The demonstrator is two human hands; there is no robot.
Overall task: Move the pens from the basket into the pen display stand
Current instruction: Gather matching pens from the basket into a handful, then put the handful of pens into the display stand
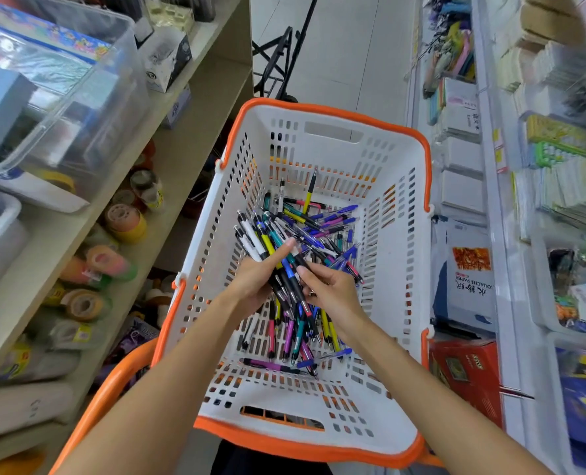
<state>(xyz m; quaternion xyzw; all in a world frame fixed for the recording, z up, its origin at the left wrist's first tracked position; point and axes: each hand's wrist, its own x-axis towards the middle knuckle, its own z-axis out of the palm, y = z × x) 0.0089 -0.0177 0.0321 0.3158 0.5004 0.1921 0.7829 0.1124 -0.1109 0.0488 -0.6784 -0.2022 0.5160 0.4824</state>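
— Where are the pens point(313, 231)?
— In the basket point(401, 341), heaped on its bottom, between two shelf runs.
— And the hands?
— Both inside the basket, above the heap: left hand point(250, 279) beside right hand point(332, 289), a bunch of pens between them.
— What's left?
— Shelves with tape rolls point(123, 221); a clear bin point(78, 108) on the shelf above.
— Right?
— Shelves point(497, 200) of paper goods. A folding cart point(277, 60) stands behind the basket.

White, orange-rimmed basket point(404, 234); multicoloured pens point(319, 231)
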